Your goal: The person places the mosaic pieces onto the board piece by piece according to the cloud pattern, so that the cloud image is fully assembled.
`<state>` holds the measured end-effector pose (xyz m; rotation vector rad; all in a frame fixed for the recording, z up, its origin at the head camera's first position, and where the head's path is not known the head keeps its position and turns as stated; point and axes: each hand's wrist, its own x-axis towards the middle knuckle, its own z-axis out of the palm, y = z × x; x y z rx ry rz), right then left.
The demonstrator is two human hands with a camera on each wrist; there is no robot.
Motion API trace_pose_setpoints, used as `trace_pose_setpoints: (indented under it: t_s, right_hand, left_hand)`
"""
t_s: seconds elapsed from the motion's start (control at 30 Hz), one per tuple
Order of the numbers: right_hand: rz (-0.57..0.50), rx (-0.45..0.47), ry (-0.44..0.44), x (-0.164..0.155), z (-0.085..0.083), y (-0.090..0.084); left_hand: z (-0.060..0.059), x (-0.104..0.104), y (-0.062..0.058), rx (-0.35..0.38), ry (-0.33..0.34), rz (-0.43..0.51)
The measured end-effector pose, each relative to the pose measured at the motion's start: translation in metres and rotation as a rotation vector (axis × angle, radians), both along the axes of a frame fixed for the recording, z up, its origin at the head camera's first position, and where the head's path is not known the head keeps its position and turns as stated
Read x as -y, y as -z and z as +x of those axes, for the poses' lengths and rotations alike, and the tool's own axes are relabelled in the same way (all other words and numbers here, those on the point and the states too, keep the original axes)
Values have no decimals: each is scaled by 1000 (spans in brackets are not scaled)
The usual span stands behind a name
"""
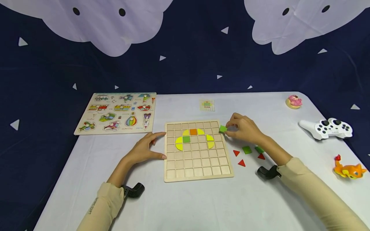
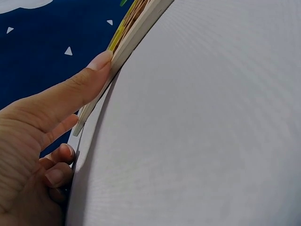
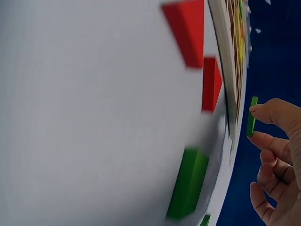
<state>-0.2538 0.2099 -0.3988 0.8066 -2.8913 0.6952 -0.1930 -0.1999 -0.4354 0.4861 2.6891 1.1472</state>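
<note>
A wooden grid board [image 1: 198, 166] lies in the middle of the white table, with yellow curved pieces, an orange square [image 1: 193, 131] and a green square [image 1: 186, 139] set in its upper rows. My left hand [image 1: 144, 148] rests open against the board's left edge; in the left wrist view its fingers [image 2: 80, 87] press the board's side [image 2: 136, 33]. My right hand [image 1: 241, 128] pinches a green square tile [image 1: 223, 129] just off the board's upper right corner; the right wrist view shows that green tile [image 3: 252, 117] edge-on between thumb and finger.
Loose red triangles [image 1: 241, 163] and green squares [image 1: 247, 149] lie right of the board. A vehicle peg puzzle [image 1: 118, 112] sits back left, a small pattern card [image 1: 207, 105] behind the board. A white game controller [image 1: 328, 128], a pink toy [image 1: 294, 101] and an orange toy [image 1: 348, 169] line the right edge.
</note>
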Motion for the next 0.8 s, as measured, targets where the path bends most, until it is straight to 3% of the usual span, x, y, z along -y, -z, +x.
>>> trace_pose_setpoints:
  t_s: [0.4, 0.8]
  right_hand:
    - [-44, -41, -147, 36, 6, 2]
    - [-28, -21, -210, 64, 11, 7]
  left_hand:
    - [-1, 0, 1, 5, 1, 11]
    - [0, 1, 2, 5, -4, 13]
